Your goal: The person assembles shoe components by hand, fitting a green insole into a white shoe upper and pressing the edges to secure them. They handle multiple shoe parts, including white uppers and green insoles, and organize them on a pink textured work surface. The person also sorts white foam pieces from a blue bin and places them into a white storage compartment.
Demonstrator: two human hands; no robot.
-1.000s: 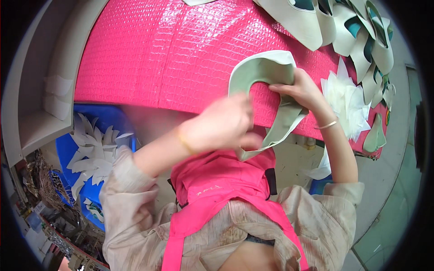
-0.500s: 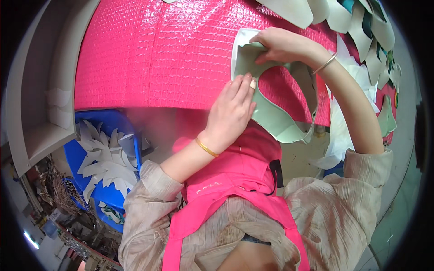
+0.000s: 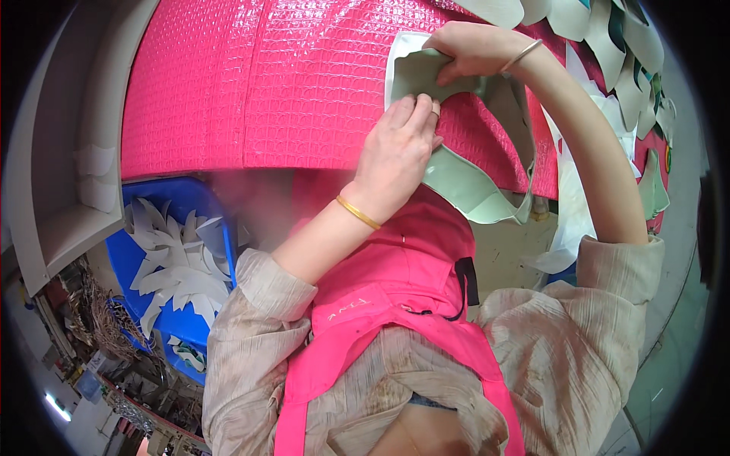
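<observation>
A pale green shoe upper (image 3: 460, 173) with a white edge lies over the pink table's near edge, curved into an open loop. My right hand (image 3: 483, 52) reaches round from the right and grips its far end, thumb on the green face and fingers over the edge. My left hand (image 3: 399, 148) is bent over the green material close by, fingers curled together and pressing or pinching it. What lies under those fingertips is hidden. The upper's near side hangs towards my pink apron (image 3: 380, 304).
The table (image 3: 205, 91) has a shiny pink quilted cover. More pale uppers (image 3: 601, 45) are piled at the far right, beside white sheets (image 3: 574, 213). A blue bin (image 3: 194, 323) with white cut pieces (image 3: 179, 262) stands at left, below a grey shelf unit (image 3: 91, 232).
My left hand's outstretched fingers have curled in and moved slightly up along the upper. The right hand keeps its grip, a little higher in view. The whole table view has shifted slightly upward.
</observation>
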